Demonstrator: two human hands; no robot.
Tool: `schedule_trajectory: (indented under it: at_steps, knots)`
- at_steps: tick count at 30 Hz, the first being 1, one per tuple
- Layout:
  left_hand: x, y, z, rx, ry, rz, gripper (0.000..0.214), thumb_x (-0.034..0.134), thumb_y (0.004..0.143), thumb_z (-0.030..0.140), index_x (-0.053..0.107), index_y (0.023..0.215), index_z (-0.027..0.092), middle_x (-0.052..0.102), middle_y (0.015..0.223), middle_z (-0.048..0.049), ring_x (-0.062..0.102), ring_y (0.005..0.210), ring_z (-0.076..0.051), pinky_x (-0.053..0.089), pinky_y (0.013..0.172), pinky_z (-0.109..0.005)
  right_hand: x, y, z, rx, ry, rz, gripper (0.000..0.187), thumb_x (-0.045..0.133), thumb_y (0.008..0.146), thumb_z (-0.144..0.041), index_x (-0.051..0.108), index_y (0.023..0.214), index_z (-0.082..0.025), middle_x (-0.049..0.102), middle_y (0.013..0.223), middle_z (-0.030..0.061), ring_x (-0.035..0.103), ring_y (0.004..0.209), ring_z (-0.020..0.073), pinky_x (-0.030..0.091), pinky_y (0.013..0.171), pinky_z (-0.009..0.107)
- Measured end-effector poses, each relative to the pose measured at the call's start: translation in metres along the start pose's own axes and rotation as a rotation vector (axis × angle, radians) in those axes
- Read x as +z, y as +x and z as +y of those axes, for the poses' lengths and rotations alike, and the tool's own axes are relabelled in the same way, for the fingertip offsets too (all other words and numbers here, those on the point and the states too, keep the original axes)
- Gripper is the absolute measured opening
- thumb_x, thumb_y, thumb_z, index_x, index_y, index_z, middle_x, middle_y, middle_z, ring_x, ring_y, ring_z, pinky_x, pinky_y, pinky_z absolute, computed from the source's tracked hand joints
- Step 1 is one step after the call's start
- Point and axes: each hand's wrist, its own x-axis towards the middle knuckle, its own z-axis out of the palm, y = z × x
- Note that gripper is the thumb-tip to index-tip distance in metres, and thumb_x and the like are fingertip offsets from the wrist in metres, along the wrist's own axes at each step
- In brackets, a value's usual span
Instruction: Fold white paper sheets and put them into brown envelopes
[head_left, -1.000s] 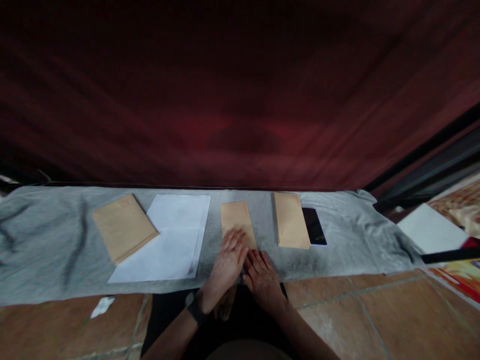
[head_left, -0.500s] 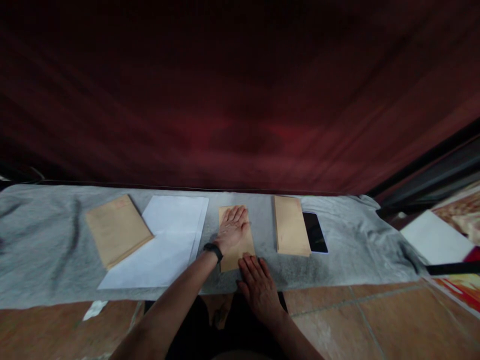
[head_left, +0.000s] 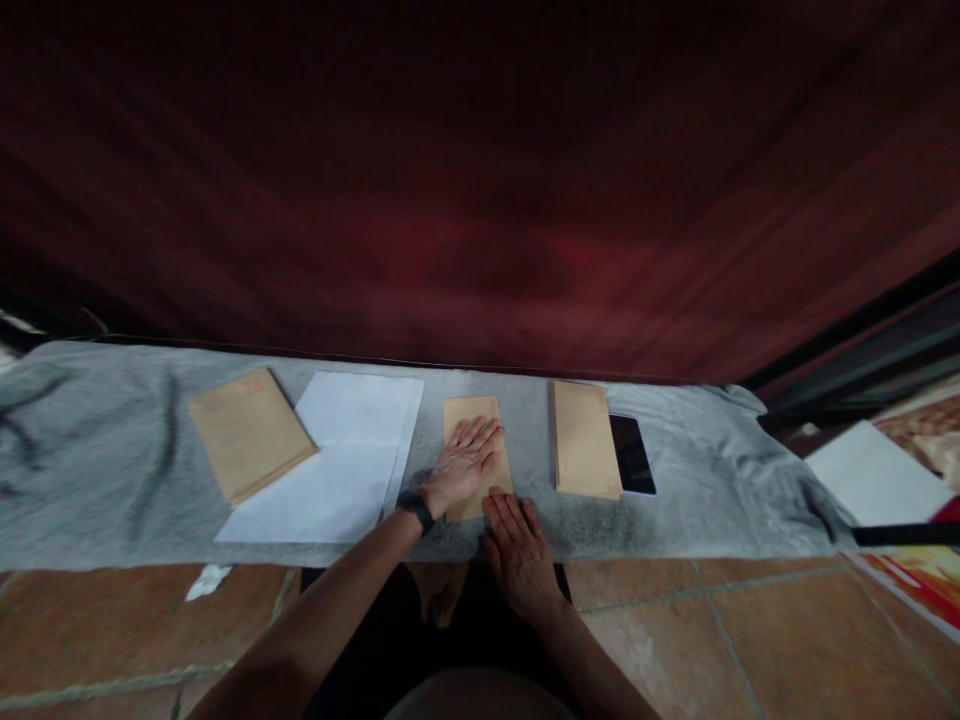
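Note:
A brown paper envelope [head_left: 471, 408] lies lengthwise in front of me on a grey cloth [head_left: 450, 545]. My left hand [head_left: 466, 463], with a dark band [head_left: 417, 510] on its wrist, is spread flat on the envelope's middle. My right hand [head_left: 519, 550] lies with its fingers stretched out, their tips on the envelope's near right corner. Neither hand grips anything. Right of the hands is a stack of similar brown envelopes [head_left: 586, 440], beside a dark-screened phone or tablet [head_left: 632, 455]. To the left, wider brown envelopes [head_left: 251, 432] partly overlap large white paper sheets [head_left: 352, 420].
Dark red fabric [head_left: 480, 250] hangs behind the cloth-covered surface. A white scrap [head_left: 208, 581] lies on the tiled floor [head_left: 810, 640] near the front edge. At the far right are a white flat object [head_left: 877, 475] and a red and yellow printed item [head_left: 919, 585].
My left hand has slid a little toward me along the envelope, so more of its far end shows. The right hand stays at the near corner. The whole view has shifted slightly.

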Motion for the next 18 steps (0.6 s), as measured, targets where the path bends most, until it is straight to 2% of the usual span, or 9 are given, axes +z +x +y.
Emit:
schedule_trajectory:
  at_steps: [6, 10, 14, 18]
  knots:
    - [-0.005, -0.069, 0.033, 0.080, 0.008, -0.006, 0.052, 0.028, 0.105, 0.035, 0.031, 0.155, 0.020, 0.034, 0.162, -0.0067, 0.026, 0.150, -0.018, 0.018, 0.124, -0.042, 0.007, -0.004, 0.002, -0.026, -0.046, 0.023, 0.045, 0.042, 0.101, -0.024, 0.049, 0.144, -0.010, 0.051, 0.149, 0.0108, 0.042, 0.142, 0.0233, 0.028, 0.122, 0.046]
    - [-0.012, -0.107, 0.043, 0.096, 0.054, -0.004, 0.064, 0.032, 0.103, 0.049, 0.022, 0.158, 0.017, 0.032, 0.162, -0.0099, 0.029, 0.149, -0.021, 0.022, 0.124, -0.041, 0.002, -0.002, 0.003, -0.031, -0.058, -0.016, 0.049, 0.040, 0.101, -0.022, 0.042, 0.149, -0.012, 0.046, 0.153, 0.0091, 0.041, 0.143, 0.0219, 0.027, 0.122, 0.044]
    - [-0.017, -0.129, 0.043, 0.104, 0.099, 0.010, 0.070, 0.035, 0.102, 0.053, 0.016, 0.159, 0.018, 0.032, 0.162, -0.0099, 0.029, 0.149, -0.021, 0.024, 0.123, -0.039, -0.002, 0.000, -0.002, -0.011, -0.058, -0.031, 0.049, 0.039, 0.102, -0.023, 0.042, 0.150, -0.015, 0.048, 0.152, 0.0077, 0.042, 0.142, 0.0212, 0.028, 0.122, 0.045]
    - [-0.018, -0.133, 0.044, 0.100, 0.133, 0.015, 0.070, 0.034, 0.102, 0.052, 0.017, 0.159, 0.015, 0.032, 0.162, -0.0112, 0.027, 0.150, -0.022, 0.024, 0.123, -0.039, 0.003, 0.002, -0.009, -0.008, -0.057, -0.028, 0.048, 0.040, 0.103, -0.027, 0.043, 0.150, -0.015, 0.049, 0.151, 0.0078, 0.042, 0.142, 0.0219, 0.027, 0.122, 0.046]
